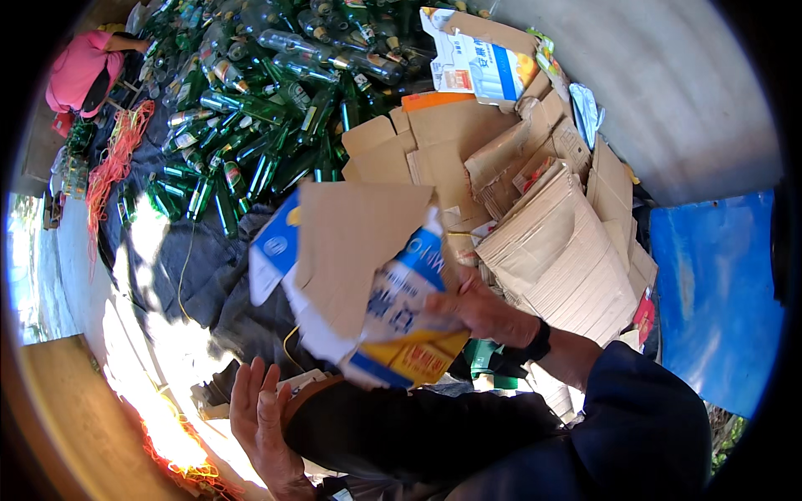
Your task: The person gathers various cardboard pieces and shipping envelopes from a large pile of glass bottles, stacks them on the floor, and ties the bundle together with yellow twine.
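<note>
My right hand [485, 313], with a dark band at its wrist, grips the edge of a partly folded printed carton [360, 250]. Blue, white and yellow printing covers the carton's outer faces, and a plain brown flap faces up. Lower left, my left hand [263, 423] is raised with its fingers apart and holds nothing. A stack of flattened corrugated cardboard [557, 250] lies just beyond my right hand. Behind the carton, an opened brown cardboard box [451, 134] rests on the pile, and another printed carton piece [479, 59] lies at the top.
Green and clear glass bottles [269, 106] form a large heap on dark cloth [219, 269]. Red-orange twine [119, 160] lies left of them. A person in a pink top [81, 72] bends at upper left. A blue panel [714, 294] and a grey wall [670, 94] stand right.
</note>
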Available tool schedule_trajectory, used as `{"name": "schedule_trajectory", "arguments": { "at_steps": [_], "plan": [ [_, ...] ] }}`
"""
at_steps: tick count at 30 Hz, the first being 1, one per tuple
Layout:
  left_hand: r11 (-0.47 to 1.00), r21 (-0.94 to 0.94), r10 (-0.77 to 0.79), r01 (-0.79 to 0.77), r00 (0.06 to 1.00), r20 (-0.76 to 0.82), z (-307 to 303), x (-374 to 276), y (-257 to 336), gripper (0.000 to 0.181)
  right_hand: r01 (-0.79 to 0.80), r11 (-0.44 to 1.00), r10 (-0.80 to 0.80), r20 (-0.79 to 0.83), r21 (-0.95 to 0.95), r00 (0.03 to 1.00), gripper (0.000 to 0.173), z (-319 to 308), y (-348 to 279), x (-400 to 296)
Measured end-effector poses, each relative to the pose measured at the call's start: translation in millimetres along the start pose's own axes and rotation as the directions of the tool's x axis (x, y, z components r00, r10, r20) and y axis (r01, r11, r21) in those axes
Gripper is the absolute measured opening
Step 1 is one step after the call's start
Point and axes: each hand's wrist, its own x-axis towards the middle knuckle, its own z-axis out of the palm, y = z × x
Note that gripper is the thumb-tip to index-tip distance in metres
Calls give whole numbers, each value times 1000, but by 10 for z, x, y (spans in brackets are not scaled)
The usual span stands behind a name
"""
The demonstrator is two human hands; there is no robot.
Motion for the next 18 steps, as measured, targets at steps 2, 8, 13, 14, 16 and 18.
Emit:
{"name": "schedule_trajectory", "arguments": {
  "at_steps": [2,8,13,14,16,18],
  "plan": [
    [997,-70,-20,22,1000,20,-13,25,26,83,14,993,-2,108,-116,994,44,252,-77,42],
    [920,-391,-48,17,996,-72,170,95,-101,56,-83,976,158,392,-201,906,41,487,-7,292],
    [938,-342,-27,-55,972,-232,259,64,-36,44,-7,998,11,75,-62,997,28,-479,-260,1276],
    [932,-358,-33,-54,972,-234,242,95,-55,44,69,992,-52,-160,102,986,27,-851,-291,1579],
    [933,-357,-35,-51,973,-230,234,126,-58,44,199,969,-127,-391,149,912,29,-1699,-590,1970],
    [942,-332,-24,-52,975,-219,250,148,-49,45,394,895,-185,-630,209,755,30,-2468,-803,2160]
  ]
}}
